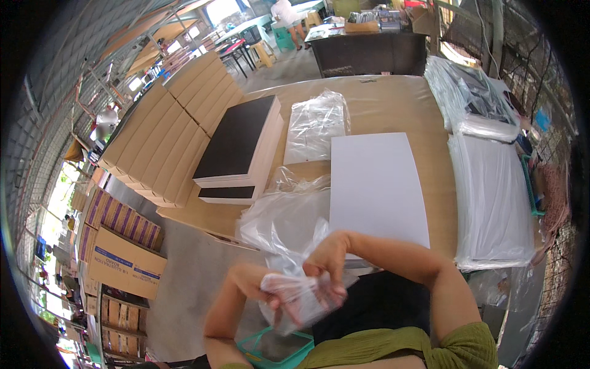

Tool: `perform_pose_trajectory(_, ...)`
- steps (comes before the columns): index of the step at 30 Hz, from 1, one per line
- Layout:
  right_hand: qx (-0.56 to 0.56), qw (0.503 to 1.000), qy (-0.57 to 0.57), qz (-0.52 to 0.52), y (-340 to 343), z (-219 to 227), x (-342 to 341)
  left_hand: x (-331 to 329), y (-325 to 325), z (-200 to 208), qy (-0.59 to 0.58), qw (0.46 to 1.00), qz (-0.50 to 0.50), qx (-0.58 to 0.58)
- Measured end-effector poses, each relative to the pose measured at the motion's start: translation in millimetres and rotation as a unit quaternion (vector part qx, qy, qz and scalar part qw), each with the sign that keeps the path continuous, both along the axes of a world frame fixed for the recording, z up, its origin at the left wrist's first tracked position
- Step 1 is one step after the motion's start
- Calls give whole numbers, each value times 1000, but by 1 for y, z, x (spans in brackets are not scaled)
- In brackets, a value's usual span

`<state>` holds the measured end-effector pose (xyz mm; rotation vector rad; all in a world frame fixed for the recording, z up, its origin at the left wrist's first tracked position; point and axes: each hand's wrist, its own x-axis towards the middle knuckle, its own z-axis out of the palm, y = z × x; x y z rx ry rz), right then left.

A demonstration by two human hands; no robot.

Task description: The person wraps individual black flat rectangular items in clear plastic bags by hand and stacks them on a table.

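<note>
Close to my body, below the table's front edge, both hands are on a crumpled clear plastic bag point(301, 298). My left hand point(253, 283) is closed at its left side, with fingers partly seen through the film and slightly blurred. From above, my right hand point(329, 261) pinches the bag's other side. Just beyond them, loose clear plastic bags point(286, 215) lie at the front of the table. Right of these bags is a stack of smooth white boards point(378, 184). A plastic-wrapped white packet point(316, 126) rests farther back.
The brown-topped table point(369, 86) carries a black-topped board stack point(239, 138) and rows of tan cartons point(160, 129) on the left. Piled clear plastic sleeves point(491, 197) line the right edge. A green plastic stool point(276, 344) stands below my hands. A person point(286, 15) is far back.
</note>
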<state>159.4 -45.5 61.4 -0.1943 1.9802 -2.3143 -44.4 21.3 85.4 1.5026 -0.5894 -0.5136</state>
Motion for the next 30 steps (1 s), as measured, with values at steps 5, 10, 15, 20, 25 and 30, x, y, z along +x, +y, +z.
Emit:
perform_pose_trajectory(5,251,890,351,-145,-55,-20,55,-24,-12,2,78,974,213,-23)
perform_pose_trajectory(10,-269,734,199,-591,-125,24,93,-18,-41,-21,-16,952,282,-116)
perform_pose_trajectory(15,8,879,329,-344,-140,-77,116,15,-68,3,82,838,501,-199)
perform_pose_trajectory(20,-160,741,359,-544,-188,-74,148,3,-44,-38,68,886,355,-289)
perform_pose_trajectory(25,-243,871,149,-401,-194,-59,139,45,-31,-33,-10,706,199,-680)
perform_pose_trajectory(30,-169,665,365,-629,-212,-25,123,37,-25,-62,97,731,391,-551)
